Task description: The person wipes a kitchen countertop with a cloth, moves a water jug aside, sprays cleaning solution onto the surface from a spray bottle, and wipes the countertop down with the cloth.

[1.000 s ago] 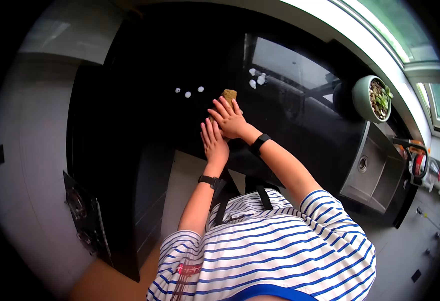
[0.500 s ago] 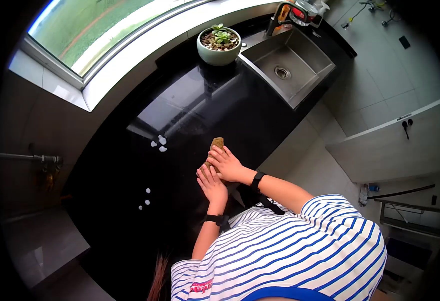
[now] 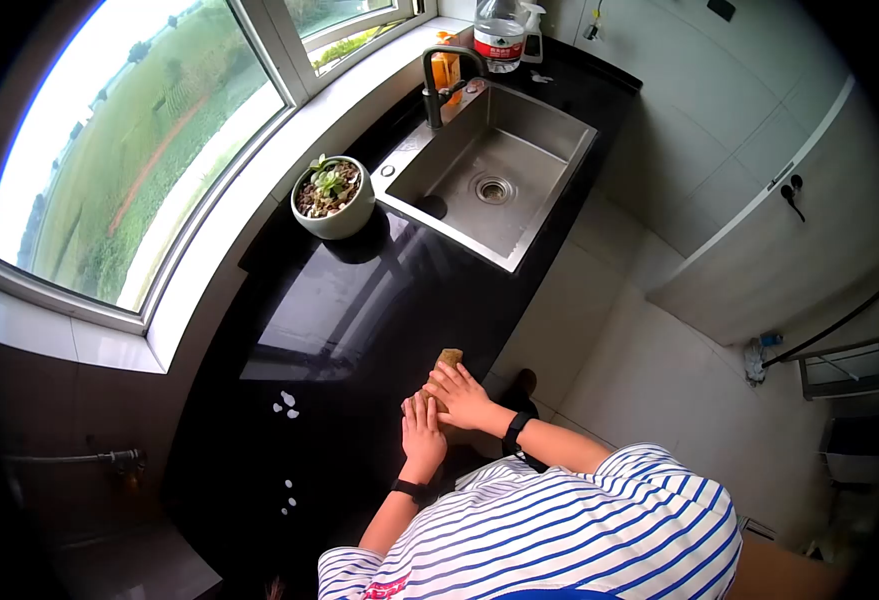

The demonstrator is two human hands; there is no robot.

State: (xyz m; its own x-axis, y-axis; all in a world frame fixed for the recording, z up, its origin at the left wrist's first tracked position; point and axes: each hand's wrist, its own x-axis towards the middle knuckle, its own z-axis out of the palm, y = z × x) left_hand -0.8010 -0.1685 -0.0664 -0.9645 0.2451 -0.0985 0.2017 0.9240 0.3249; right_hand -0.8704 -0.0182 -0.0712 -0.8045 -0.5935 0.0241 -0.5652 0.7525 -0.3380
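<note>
On the black countertop lies a brown cloth, mostly covered by my hands, with one end poking out past the fingers. My right hand presses over its far part, the fingers curved across it. Close beside it, my left hand rests on the near part, its fingertips touching or almost touching the right hand. How the cloth is folded underneath is hidden. To the left sit small white blobs in one cluster and more white spots nearer my body.
Farther along the counter stands a potted succulent beside the steel sink with its dark faucet. Behind are an orange bottle and a large clear jug. A window borders the left side.
My view has swung toward the sink and window. Both hands stay together on the cloth and now lie farther from the white blobs, nearer the counter's front edge. Less of the cloth shows.
</note>
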